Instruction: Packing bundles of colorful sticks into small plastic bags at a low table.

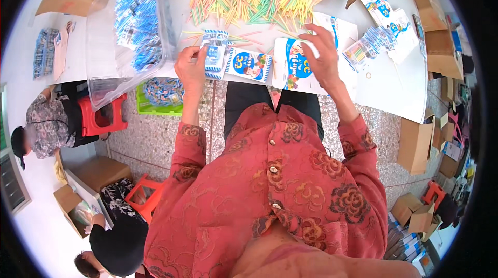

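Observation:
My left hand (191,66) pinches the left edge of a small blue-and-white striped packet (215,54) at the table's near edge. Beside it on the right lies another small packet (249,64) with a printed cartoon picture. My right hand (324,59) is open, its fingers curved and apart, above a larger white printed bag or card (297,65). I cannot tell whether the fingertips touch it. Just beyond both hands, a wide heap of thin pink, yellow and green sticks (254,0) covers the table, with a few loose sticks near the packets.
At left stands a clear plastic bin (98,78) holding many striped packets (137,18). A green basket (161,108) with more packets sits below the table edge. Clear packets of sticks (369,47) lie at right. Cardboard boxes (415,146), red stools (104,114) and two people (49,122) are around.

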A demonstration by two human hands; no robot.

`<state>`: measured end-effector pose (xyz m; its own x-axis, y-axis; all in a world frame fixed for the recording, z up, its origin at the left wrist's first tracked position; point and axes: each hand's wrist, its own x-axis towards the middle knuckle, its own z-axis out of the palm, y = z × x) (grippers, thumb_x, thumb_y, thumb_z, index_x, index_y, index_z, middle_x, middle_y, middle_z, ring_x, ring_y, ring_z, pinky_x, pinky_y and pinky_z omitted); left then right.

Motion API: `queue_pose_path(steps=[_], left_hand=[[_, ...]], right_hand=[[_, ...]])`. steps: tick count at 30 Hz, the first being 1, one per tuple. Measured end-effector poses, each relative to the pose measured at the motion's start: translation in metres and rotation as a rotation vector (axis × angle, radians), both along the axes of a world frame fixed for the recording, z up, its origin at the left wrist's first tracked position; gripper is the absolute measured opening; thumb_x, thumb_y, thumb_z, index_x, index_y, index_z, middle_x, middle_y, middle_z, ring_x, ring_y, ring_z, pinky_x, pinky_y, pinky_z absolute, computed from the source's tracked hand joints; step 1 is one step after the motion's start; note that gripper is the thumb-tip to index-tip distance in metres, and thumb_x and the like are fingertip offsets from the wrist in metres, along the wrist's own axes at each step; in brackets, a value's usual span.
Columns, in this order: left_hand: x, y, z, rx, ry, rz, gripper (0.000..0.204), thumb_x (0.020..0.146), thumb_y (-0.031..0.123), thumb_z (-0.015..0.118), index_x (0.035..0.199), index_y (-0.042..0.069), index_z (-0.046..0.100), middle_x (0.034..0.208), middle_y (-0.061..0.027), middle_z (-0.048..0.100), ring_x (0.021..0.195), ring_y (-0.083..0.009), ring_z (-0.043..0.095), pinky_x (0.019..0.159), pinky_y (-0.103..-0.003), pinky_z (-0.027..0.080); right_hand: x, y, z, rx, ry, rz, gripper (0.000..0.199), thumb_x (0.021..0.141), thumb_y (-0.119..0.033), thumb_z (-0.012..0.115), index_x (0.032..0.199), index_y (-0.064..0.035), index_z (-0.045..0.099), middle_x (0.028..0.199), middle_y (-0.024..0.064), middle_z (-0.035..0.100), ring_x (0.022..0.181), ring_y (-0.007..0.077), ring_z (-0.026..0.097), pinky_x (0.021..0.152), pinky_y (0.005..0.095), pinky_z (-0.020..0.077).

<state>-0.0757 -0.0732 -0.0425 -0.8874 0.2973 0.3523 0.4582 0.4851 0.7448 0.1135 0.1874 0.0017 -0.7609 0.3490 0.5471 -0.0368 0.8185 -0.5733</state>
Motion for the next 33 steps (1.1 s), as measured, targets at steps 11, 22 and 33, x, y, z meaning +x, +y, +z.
queue_pose_path(steps=[11, 22, 33], left_hand=[[0.005, -0.004, 0.025, 0.0, 0.186, -0.149, 0.018, 0.085, 0.008, 0.057, 0.097, -0.003, 0.065, 0.094, -0.0152, 0.064, 0.089, -0.0272, 0.061, 0.081, -0.035, 0.046], [0.051, 0.025, 0.065, 0.174, -0.2, -0.482, 0.019, 0.089, 0.009, 0.054, 0.074, -0.001, 0.049, 0.061, 0.0019, 0.036, 0.058, -0.0058, 0.032, 0.049, -0.025, 0.027], [0.053, 0.017, 0.052, 0.01, -0.344, -0.439, 0.017, 0.079, 0.014, 0.069, 0.08, -0.003, 0.065, 0.061, -0.0016, 0.053, 0.059, -0.006, 0.043, 0.051, -0.025, 0.035]], right_hand=[[-0.057, -0.041, 0.002, -0.082, 0.042, 0.271, 0.031, 0.074, -0.002, 0.067, 0.104, -0.005, 0.06, 0.114, 0.0149, 0.055, 0.109, 0.0325, 0.051, 0.093, 0.0394, 0.0422], [-0.075, -0.045, 0.03, -0.191, -0.191, 0.485, 0.039, 0.078, -0.04, 0.064, 0.073, -0.0026, 0.059, 0.067, 0.0176, 0.058, 0.067, 0.0378, 0.057, 0.058, 0.044, 0.0429], [-0.067, -0.042, 0.023, -0.254, -0.191, 0.668, 0.024, 0.081, -0.025, 0.061, 0.077, -0.0017, 0.059, 0.07, 0.0159, 0.057, 0.066, 0.0333, 0.057, 0.058, 0.0403, 0.0426]])
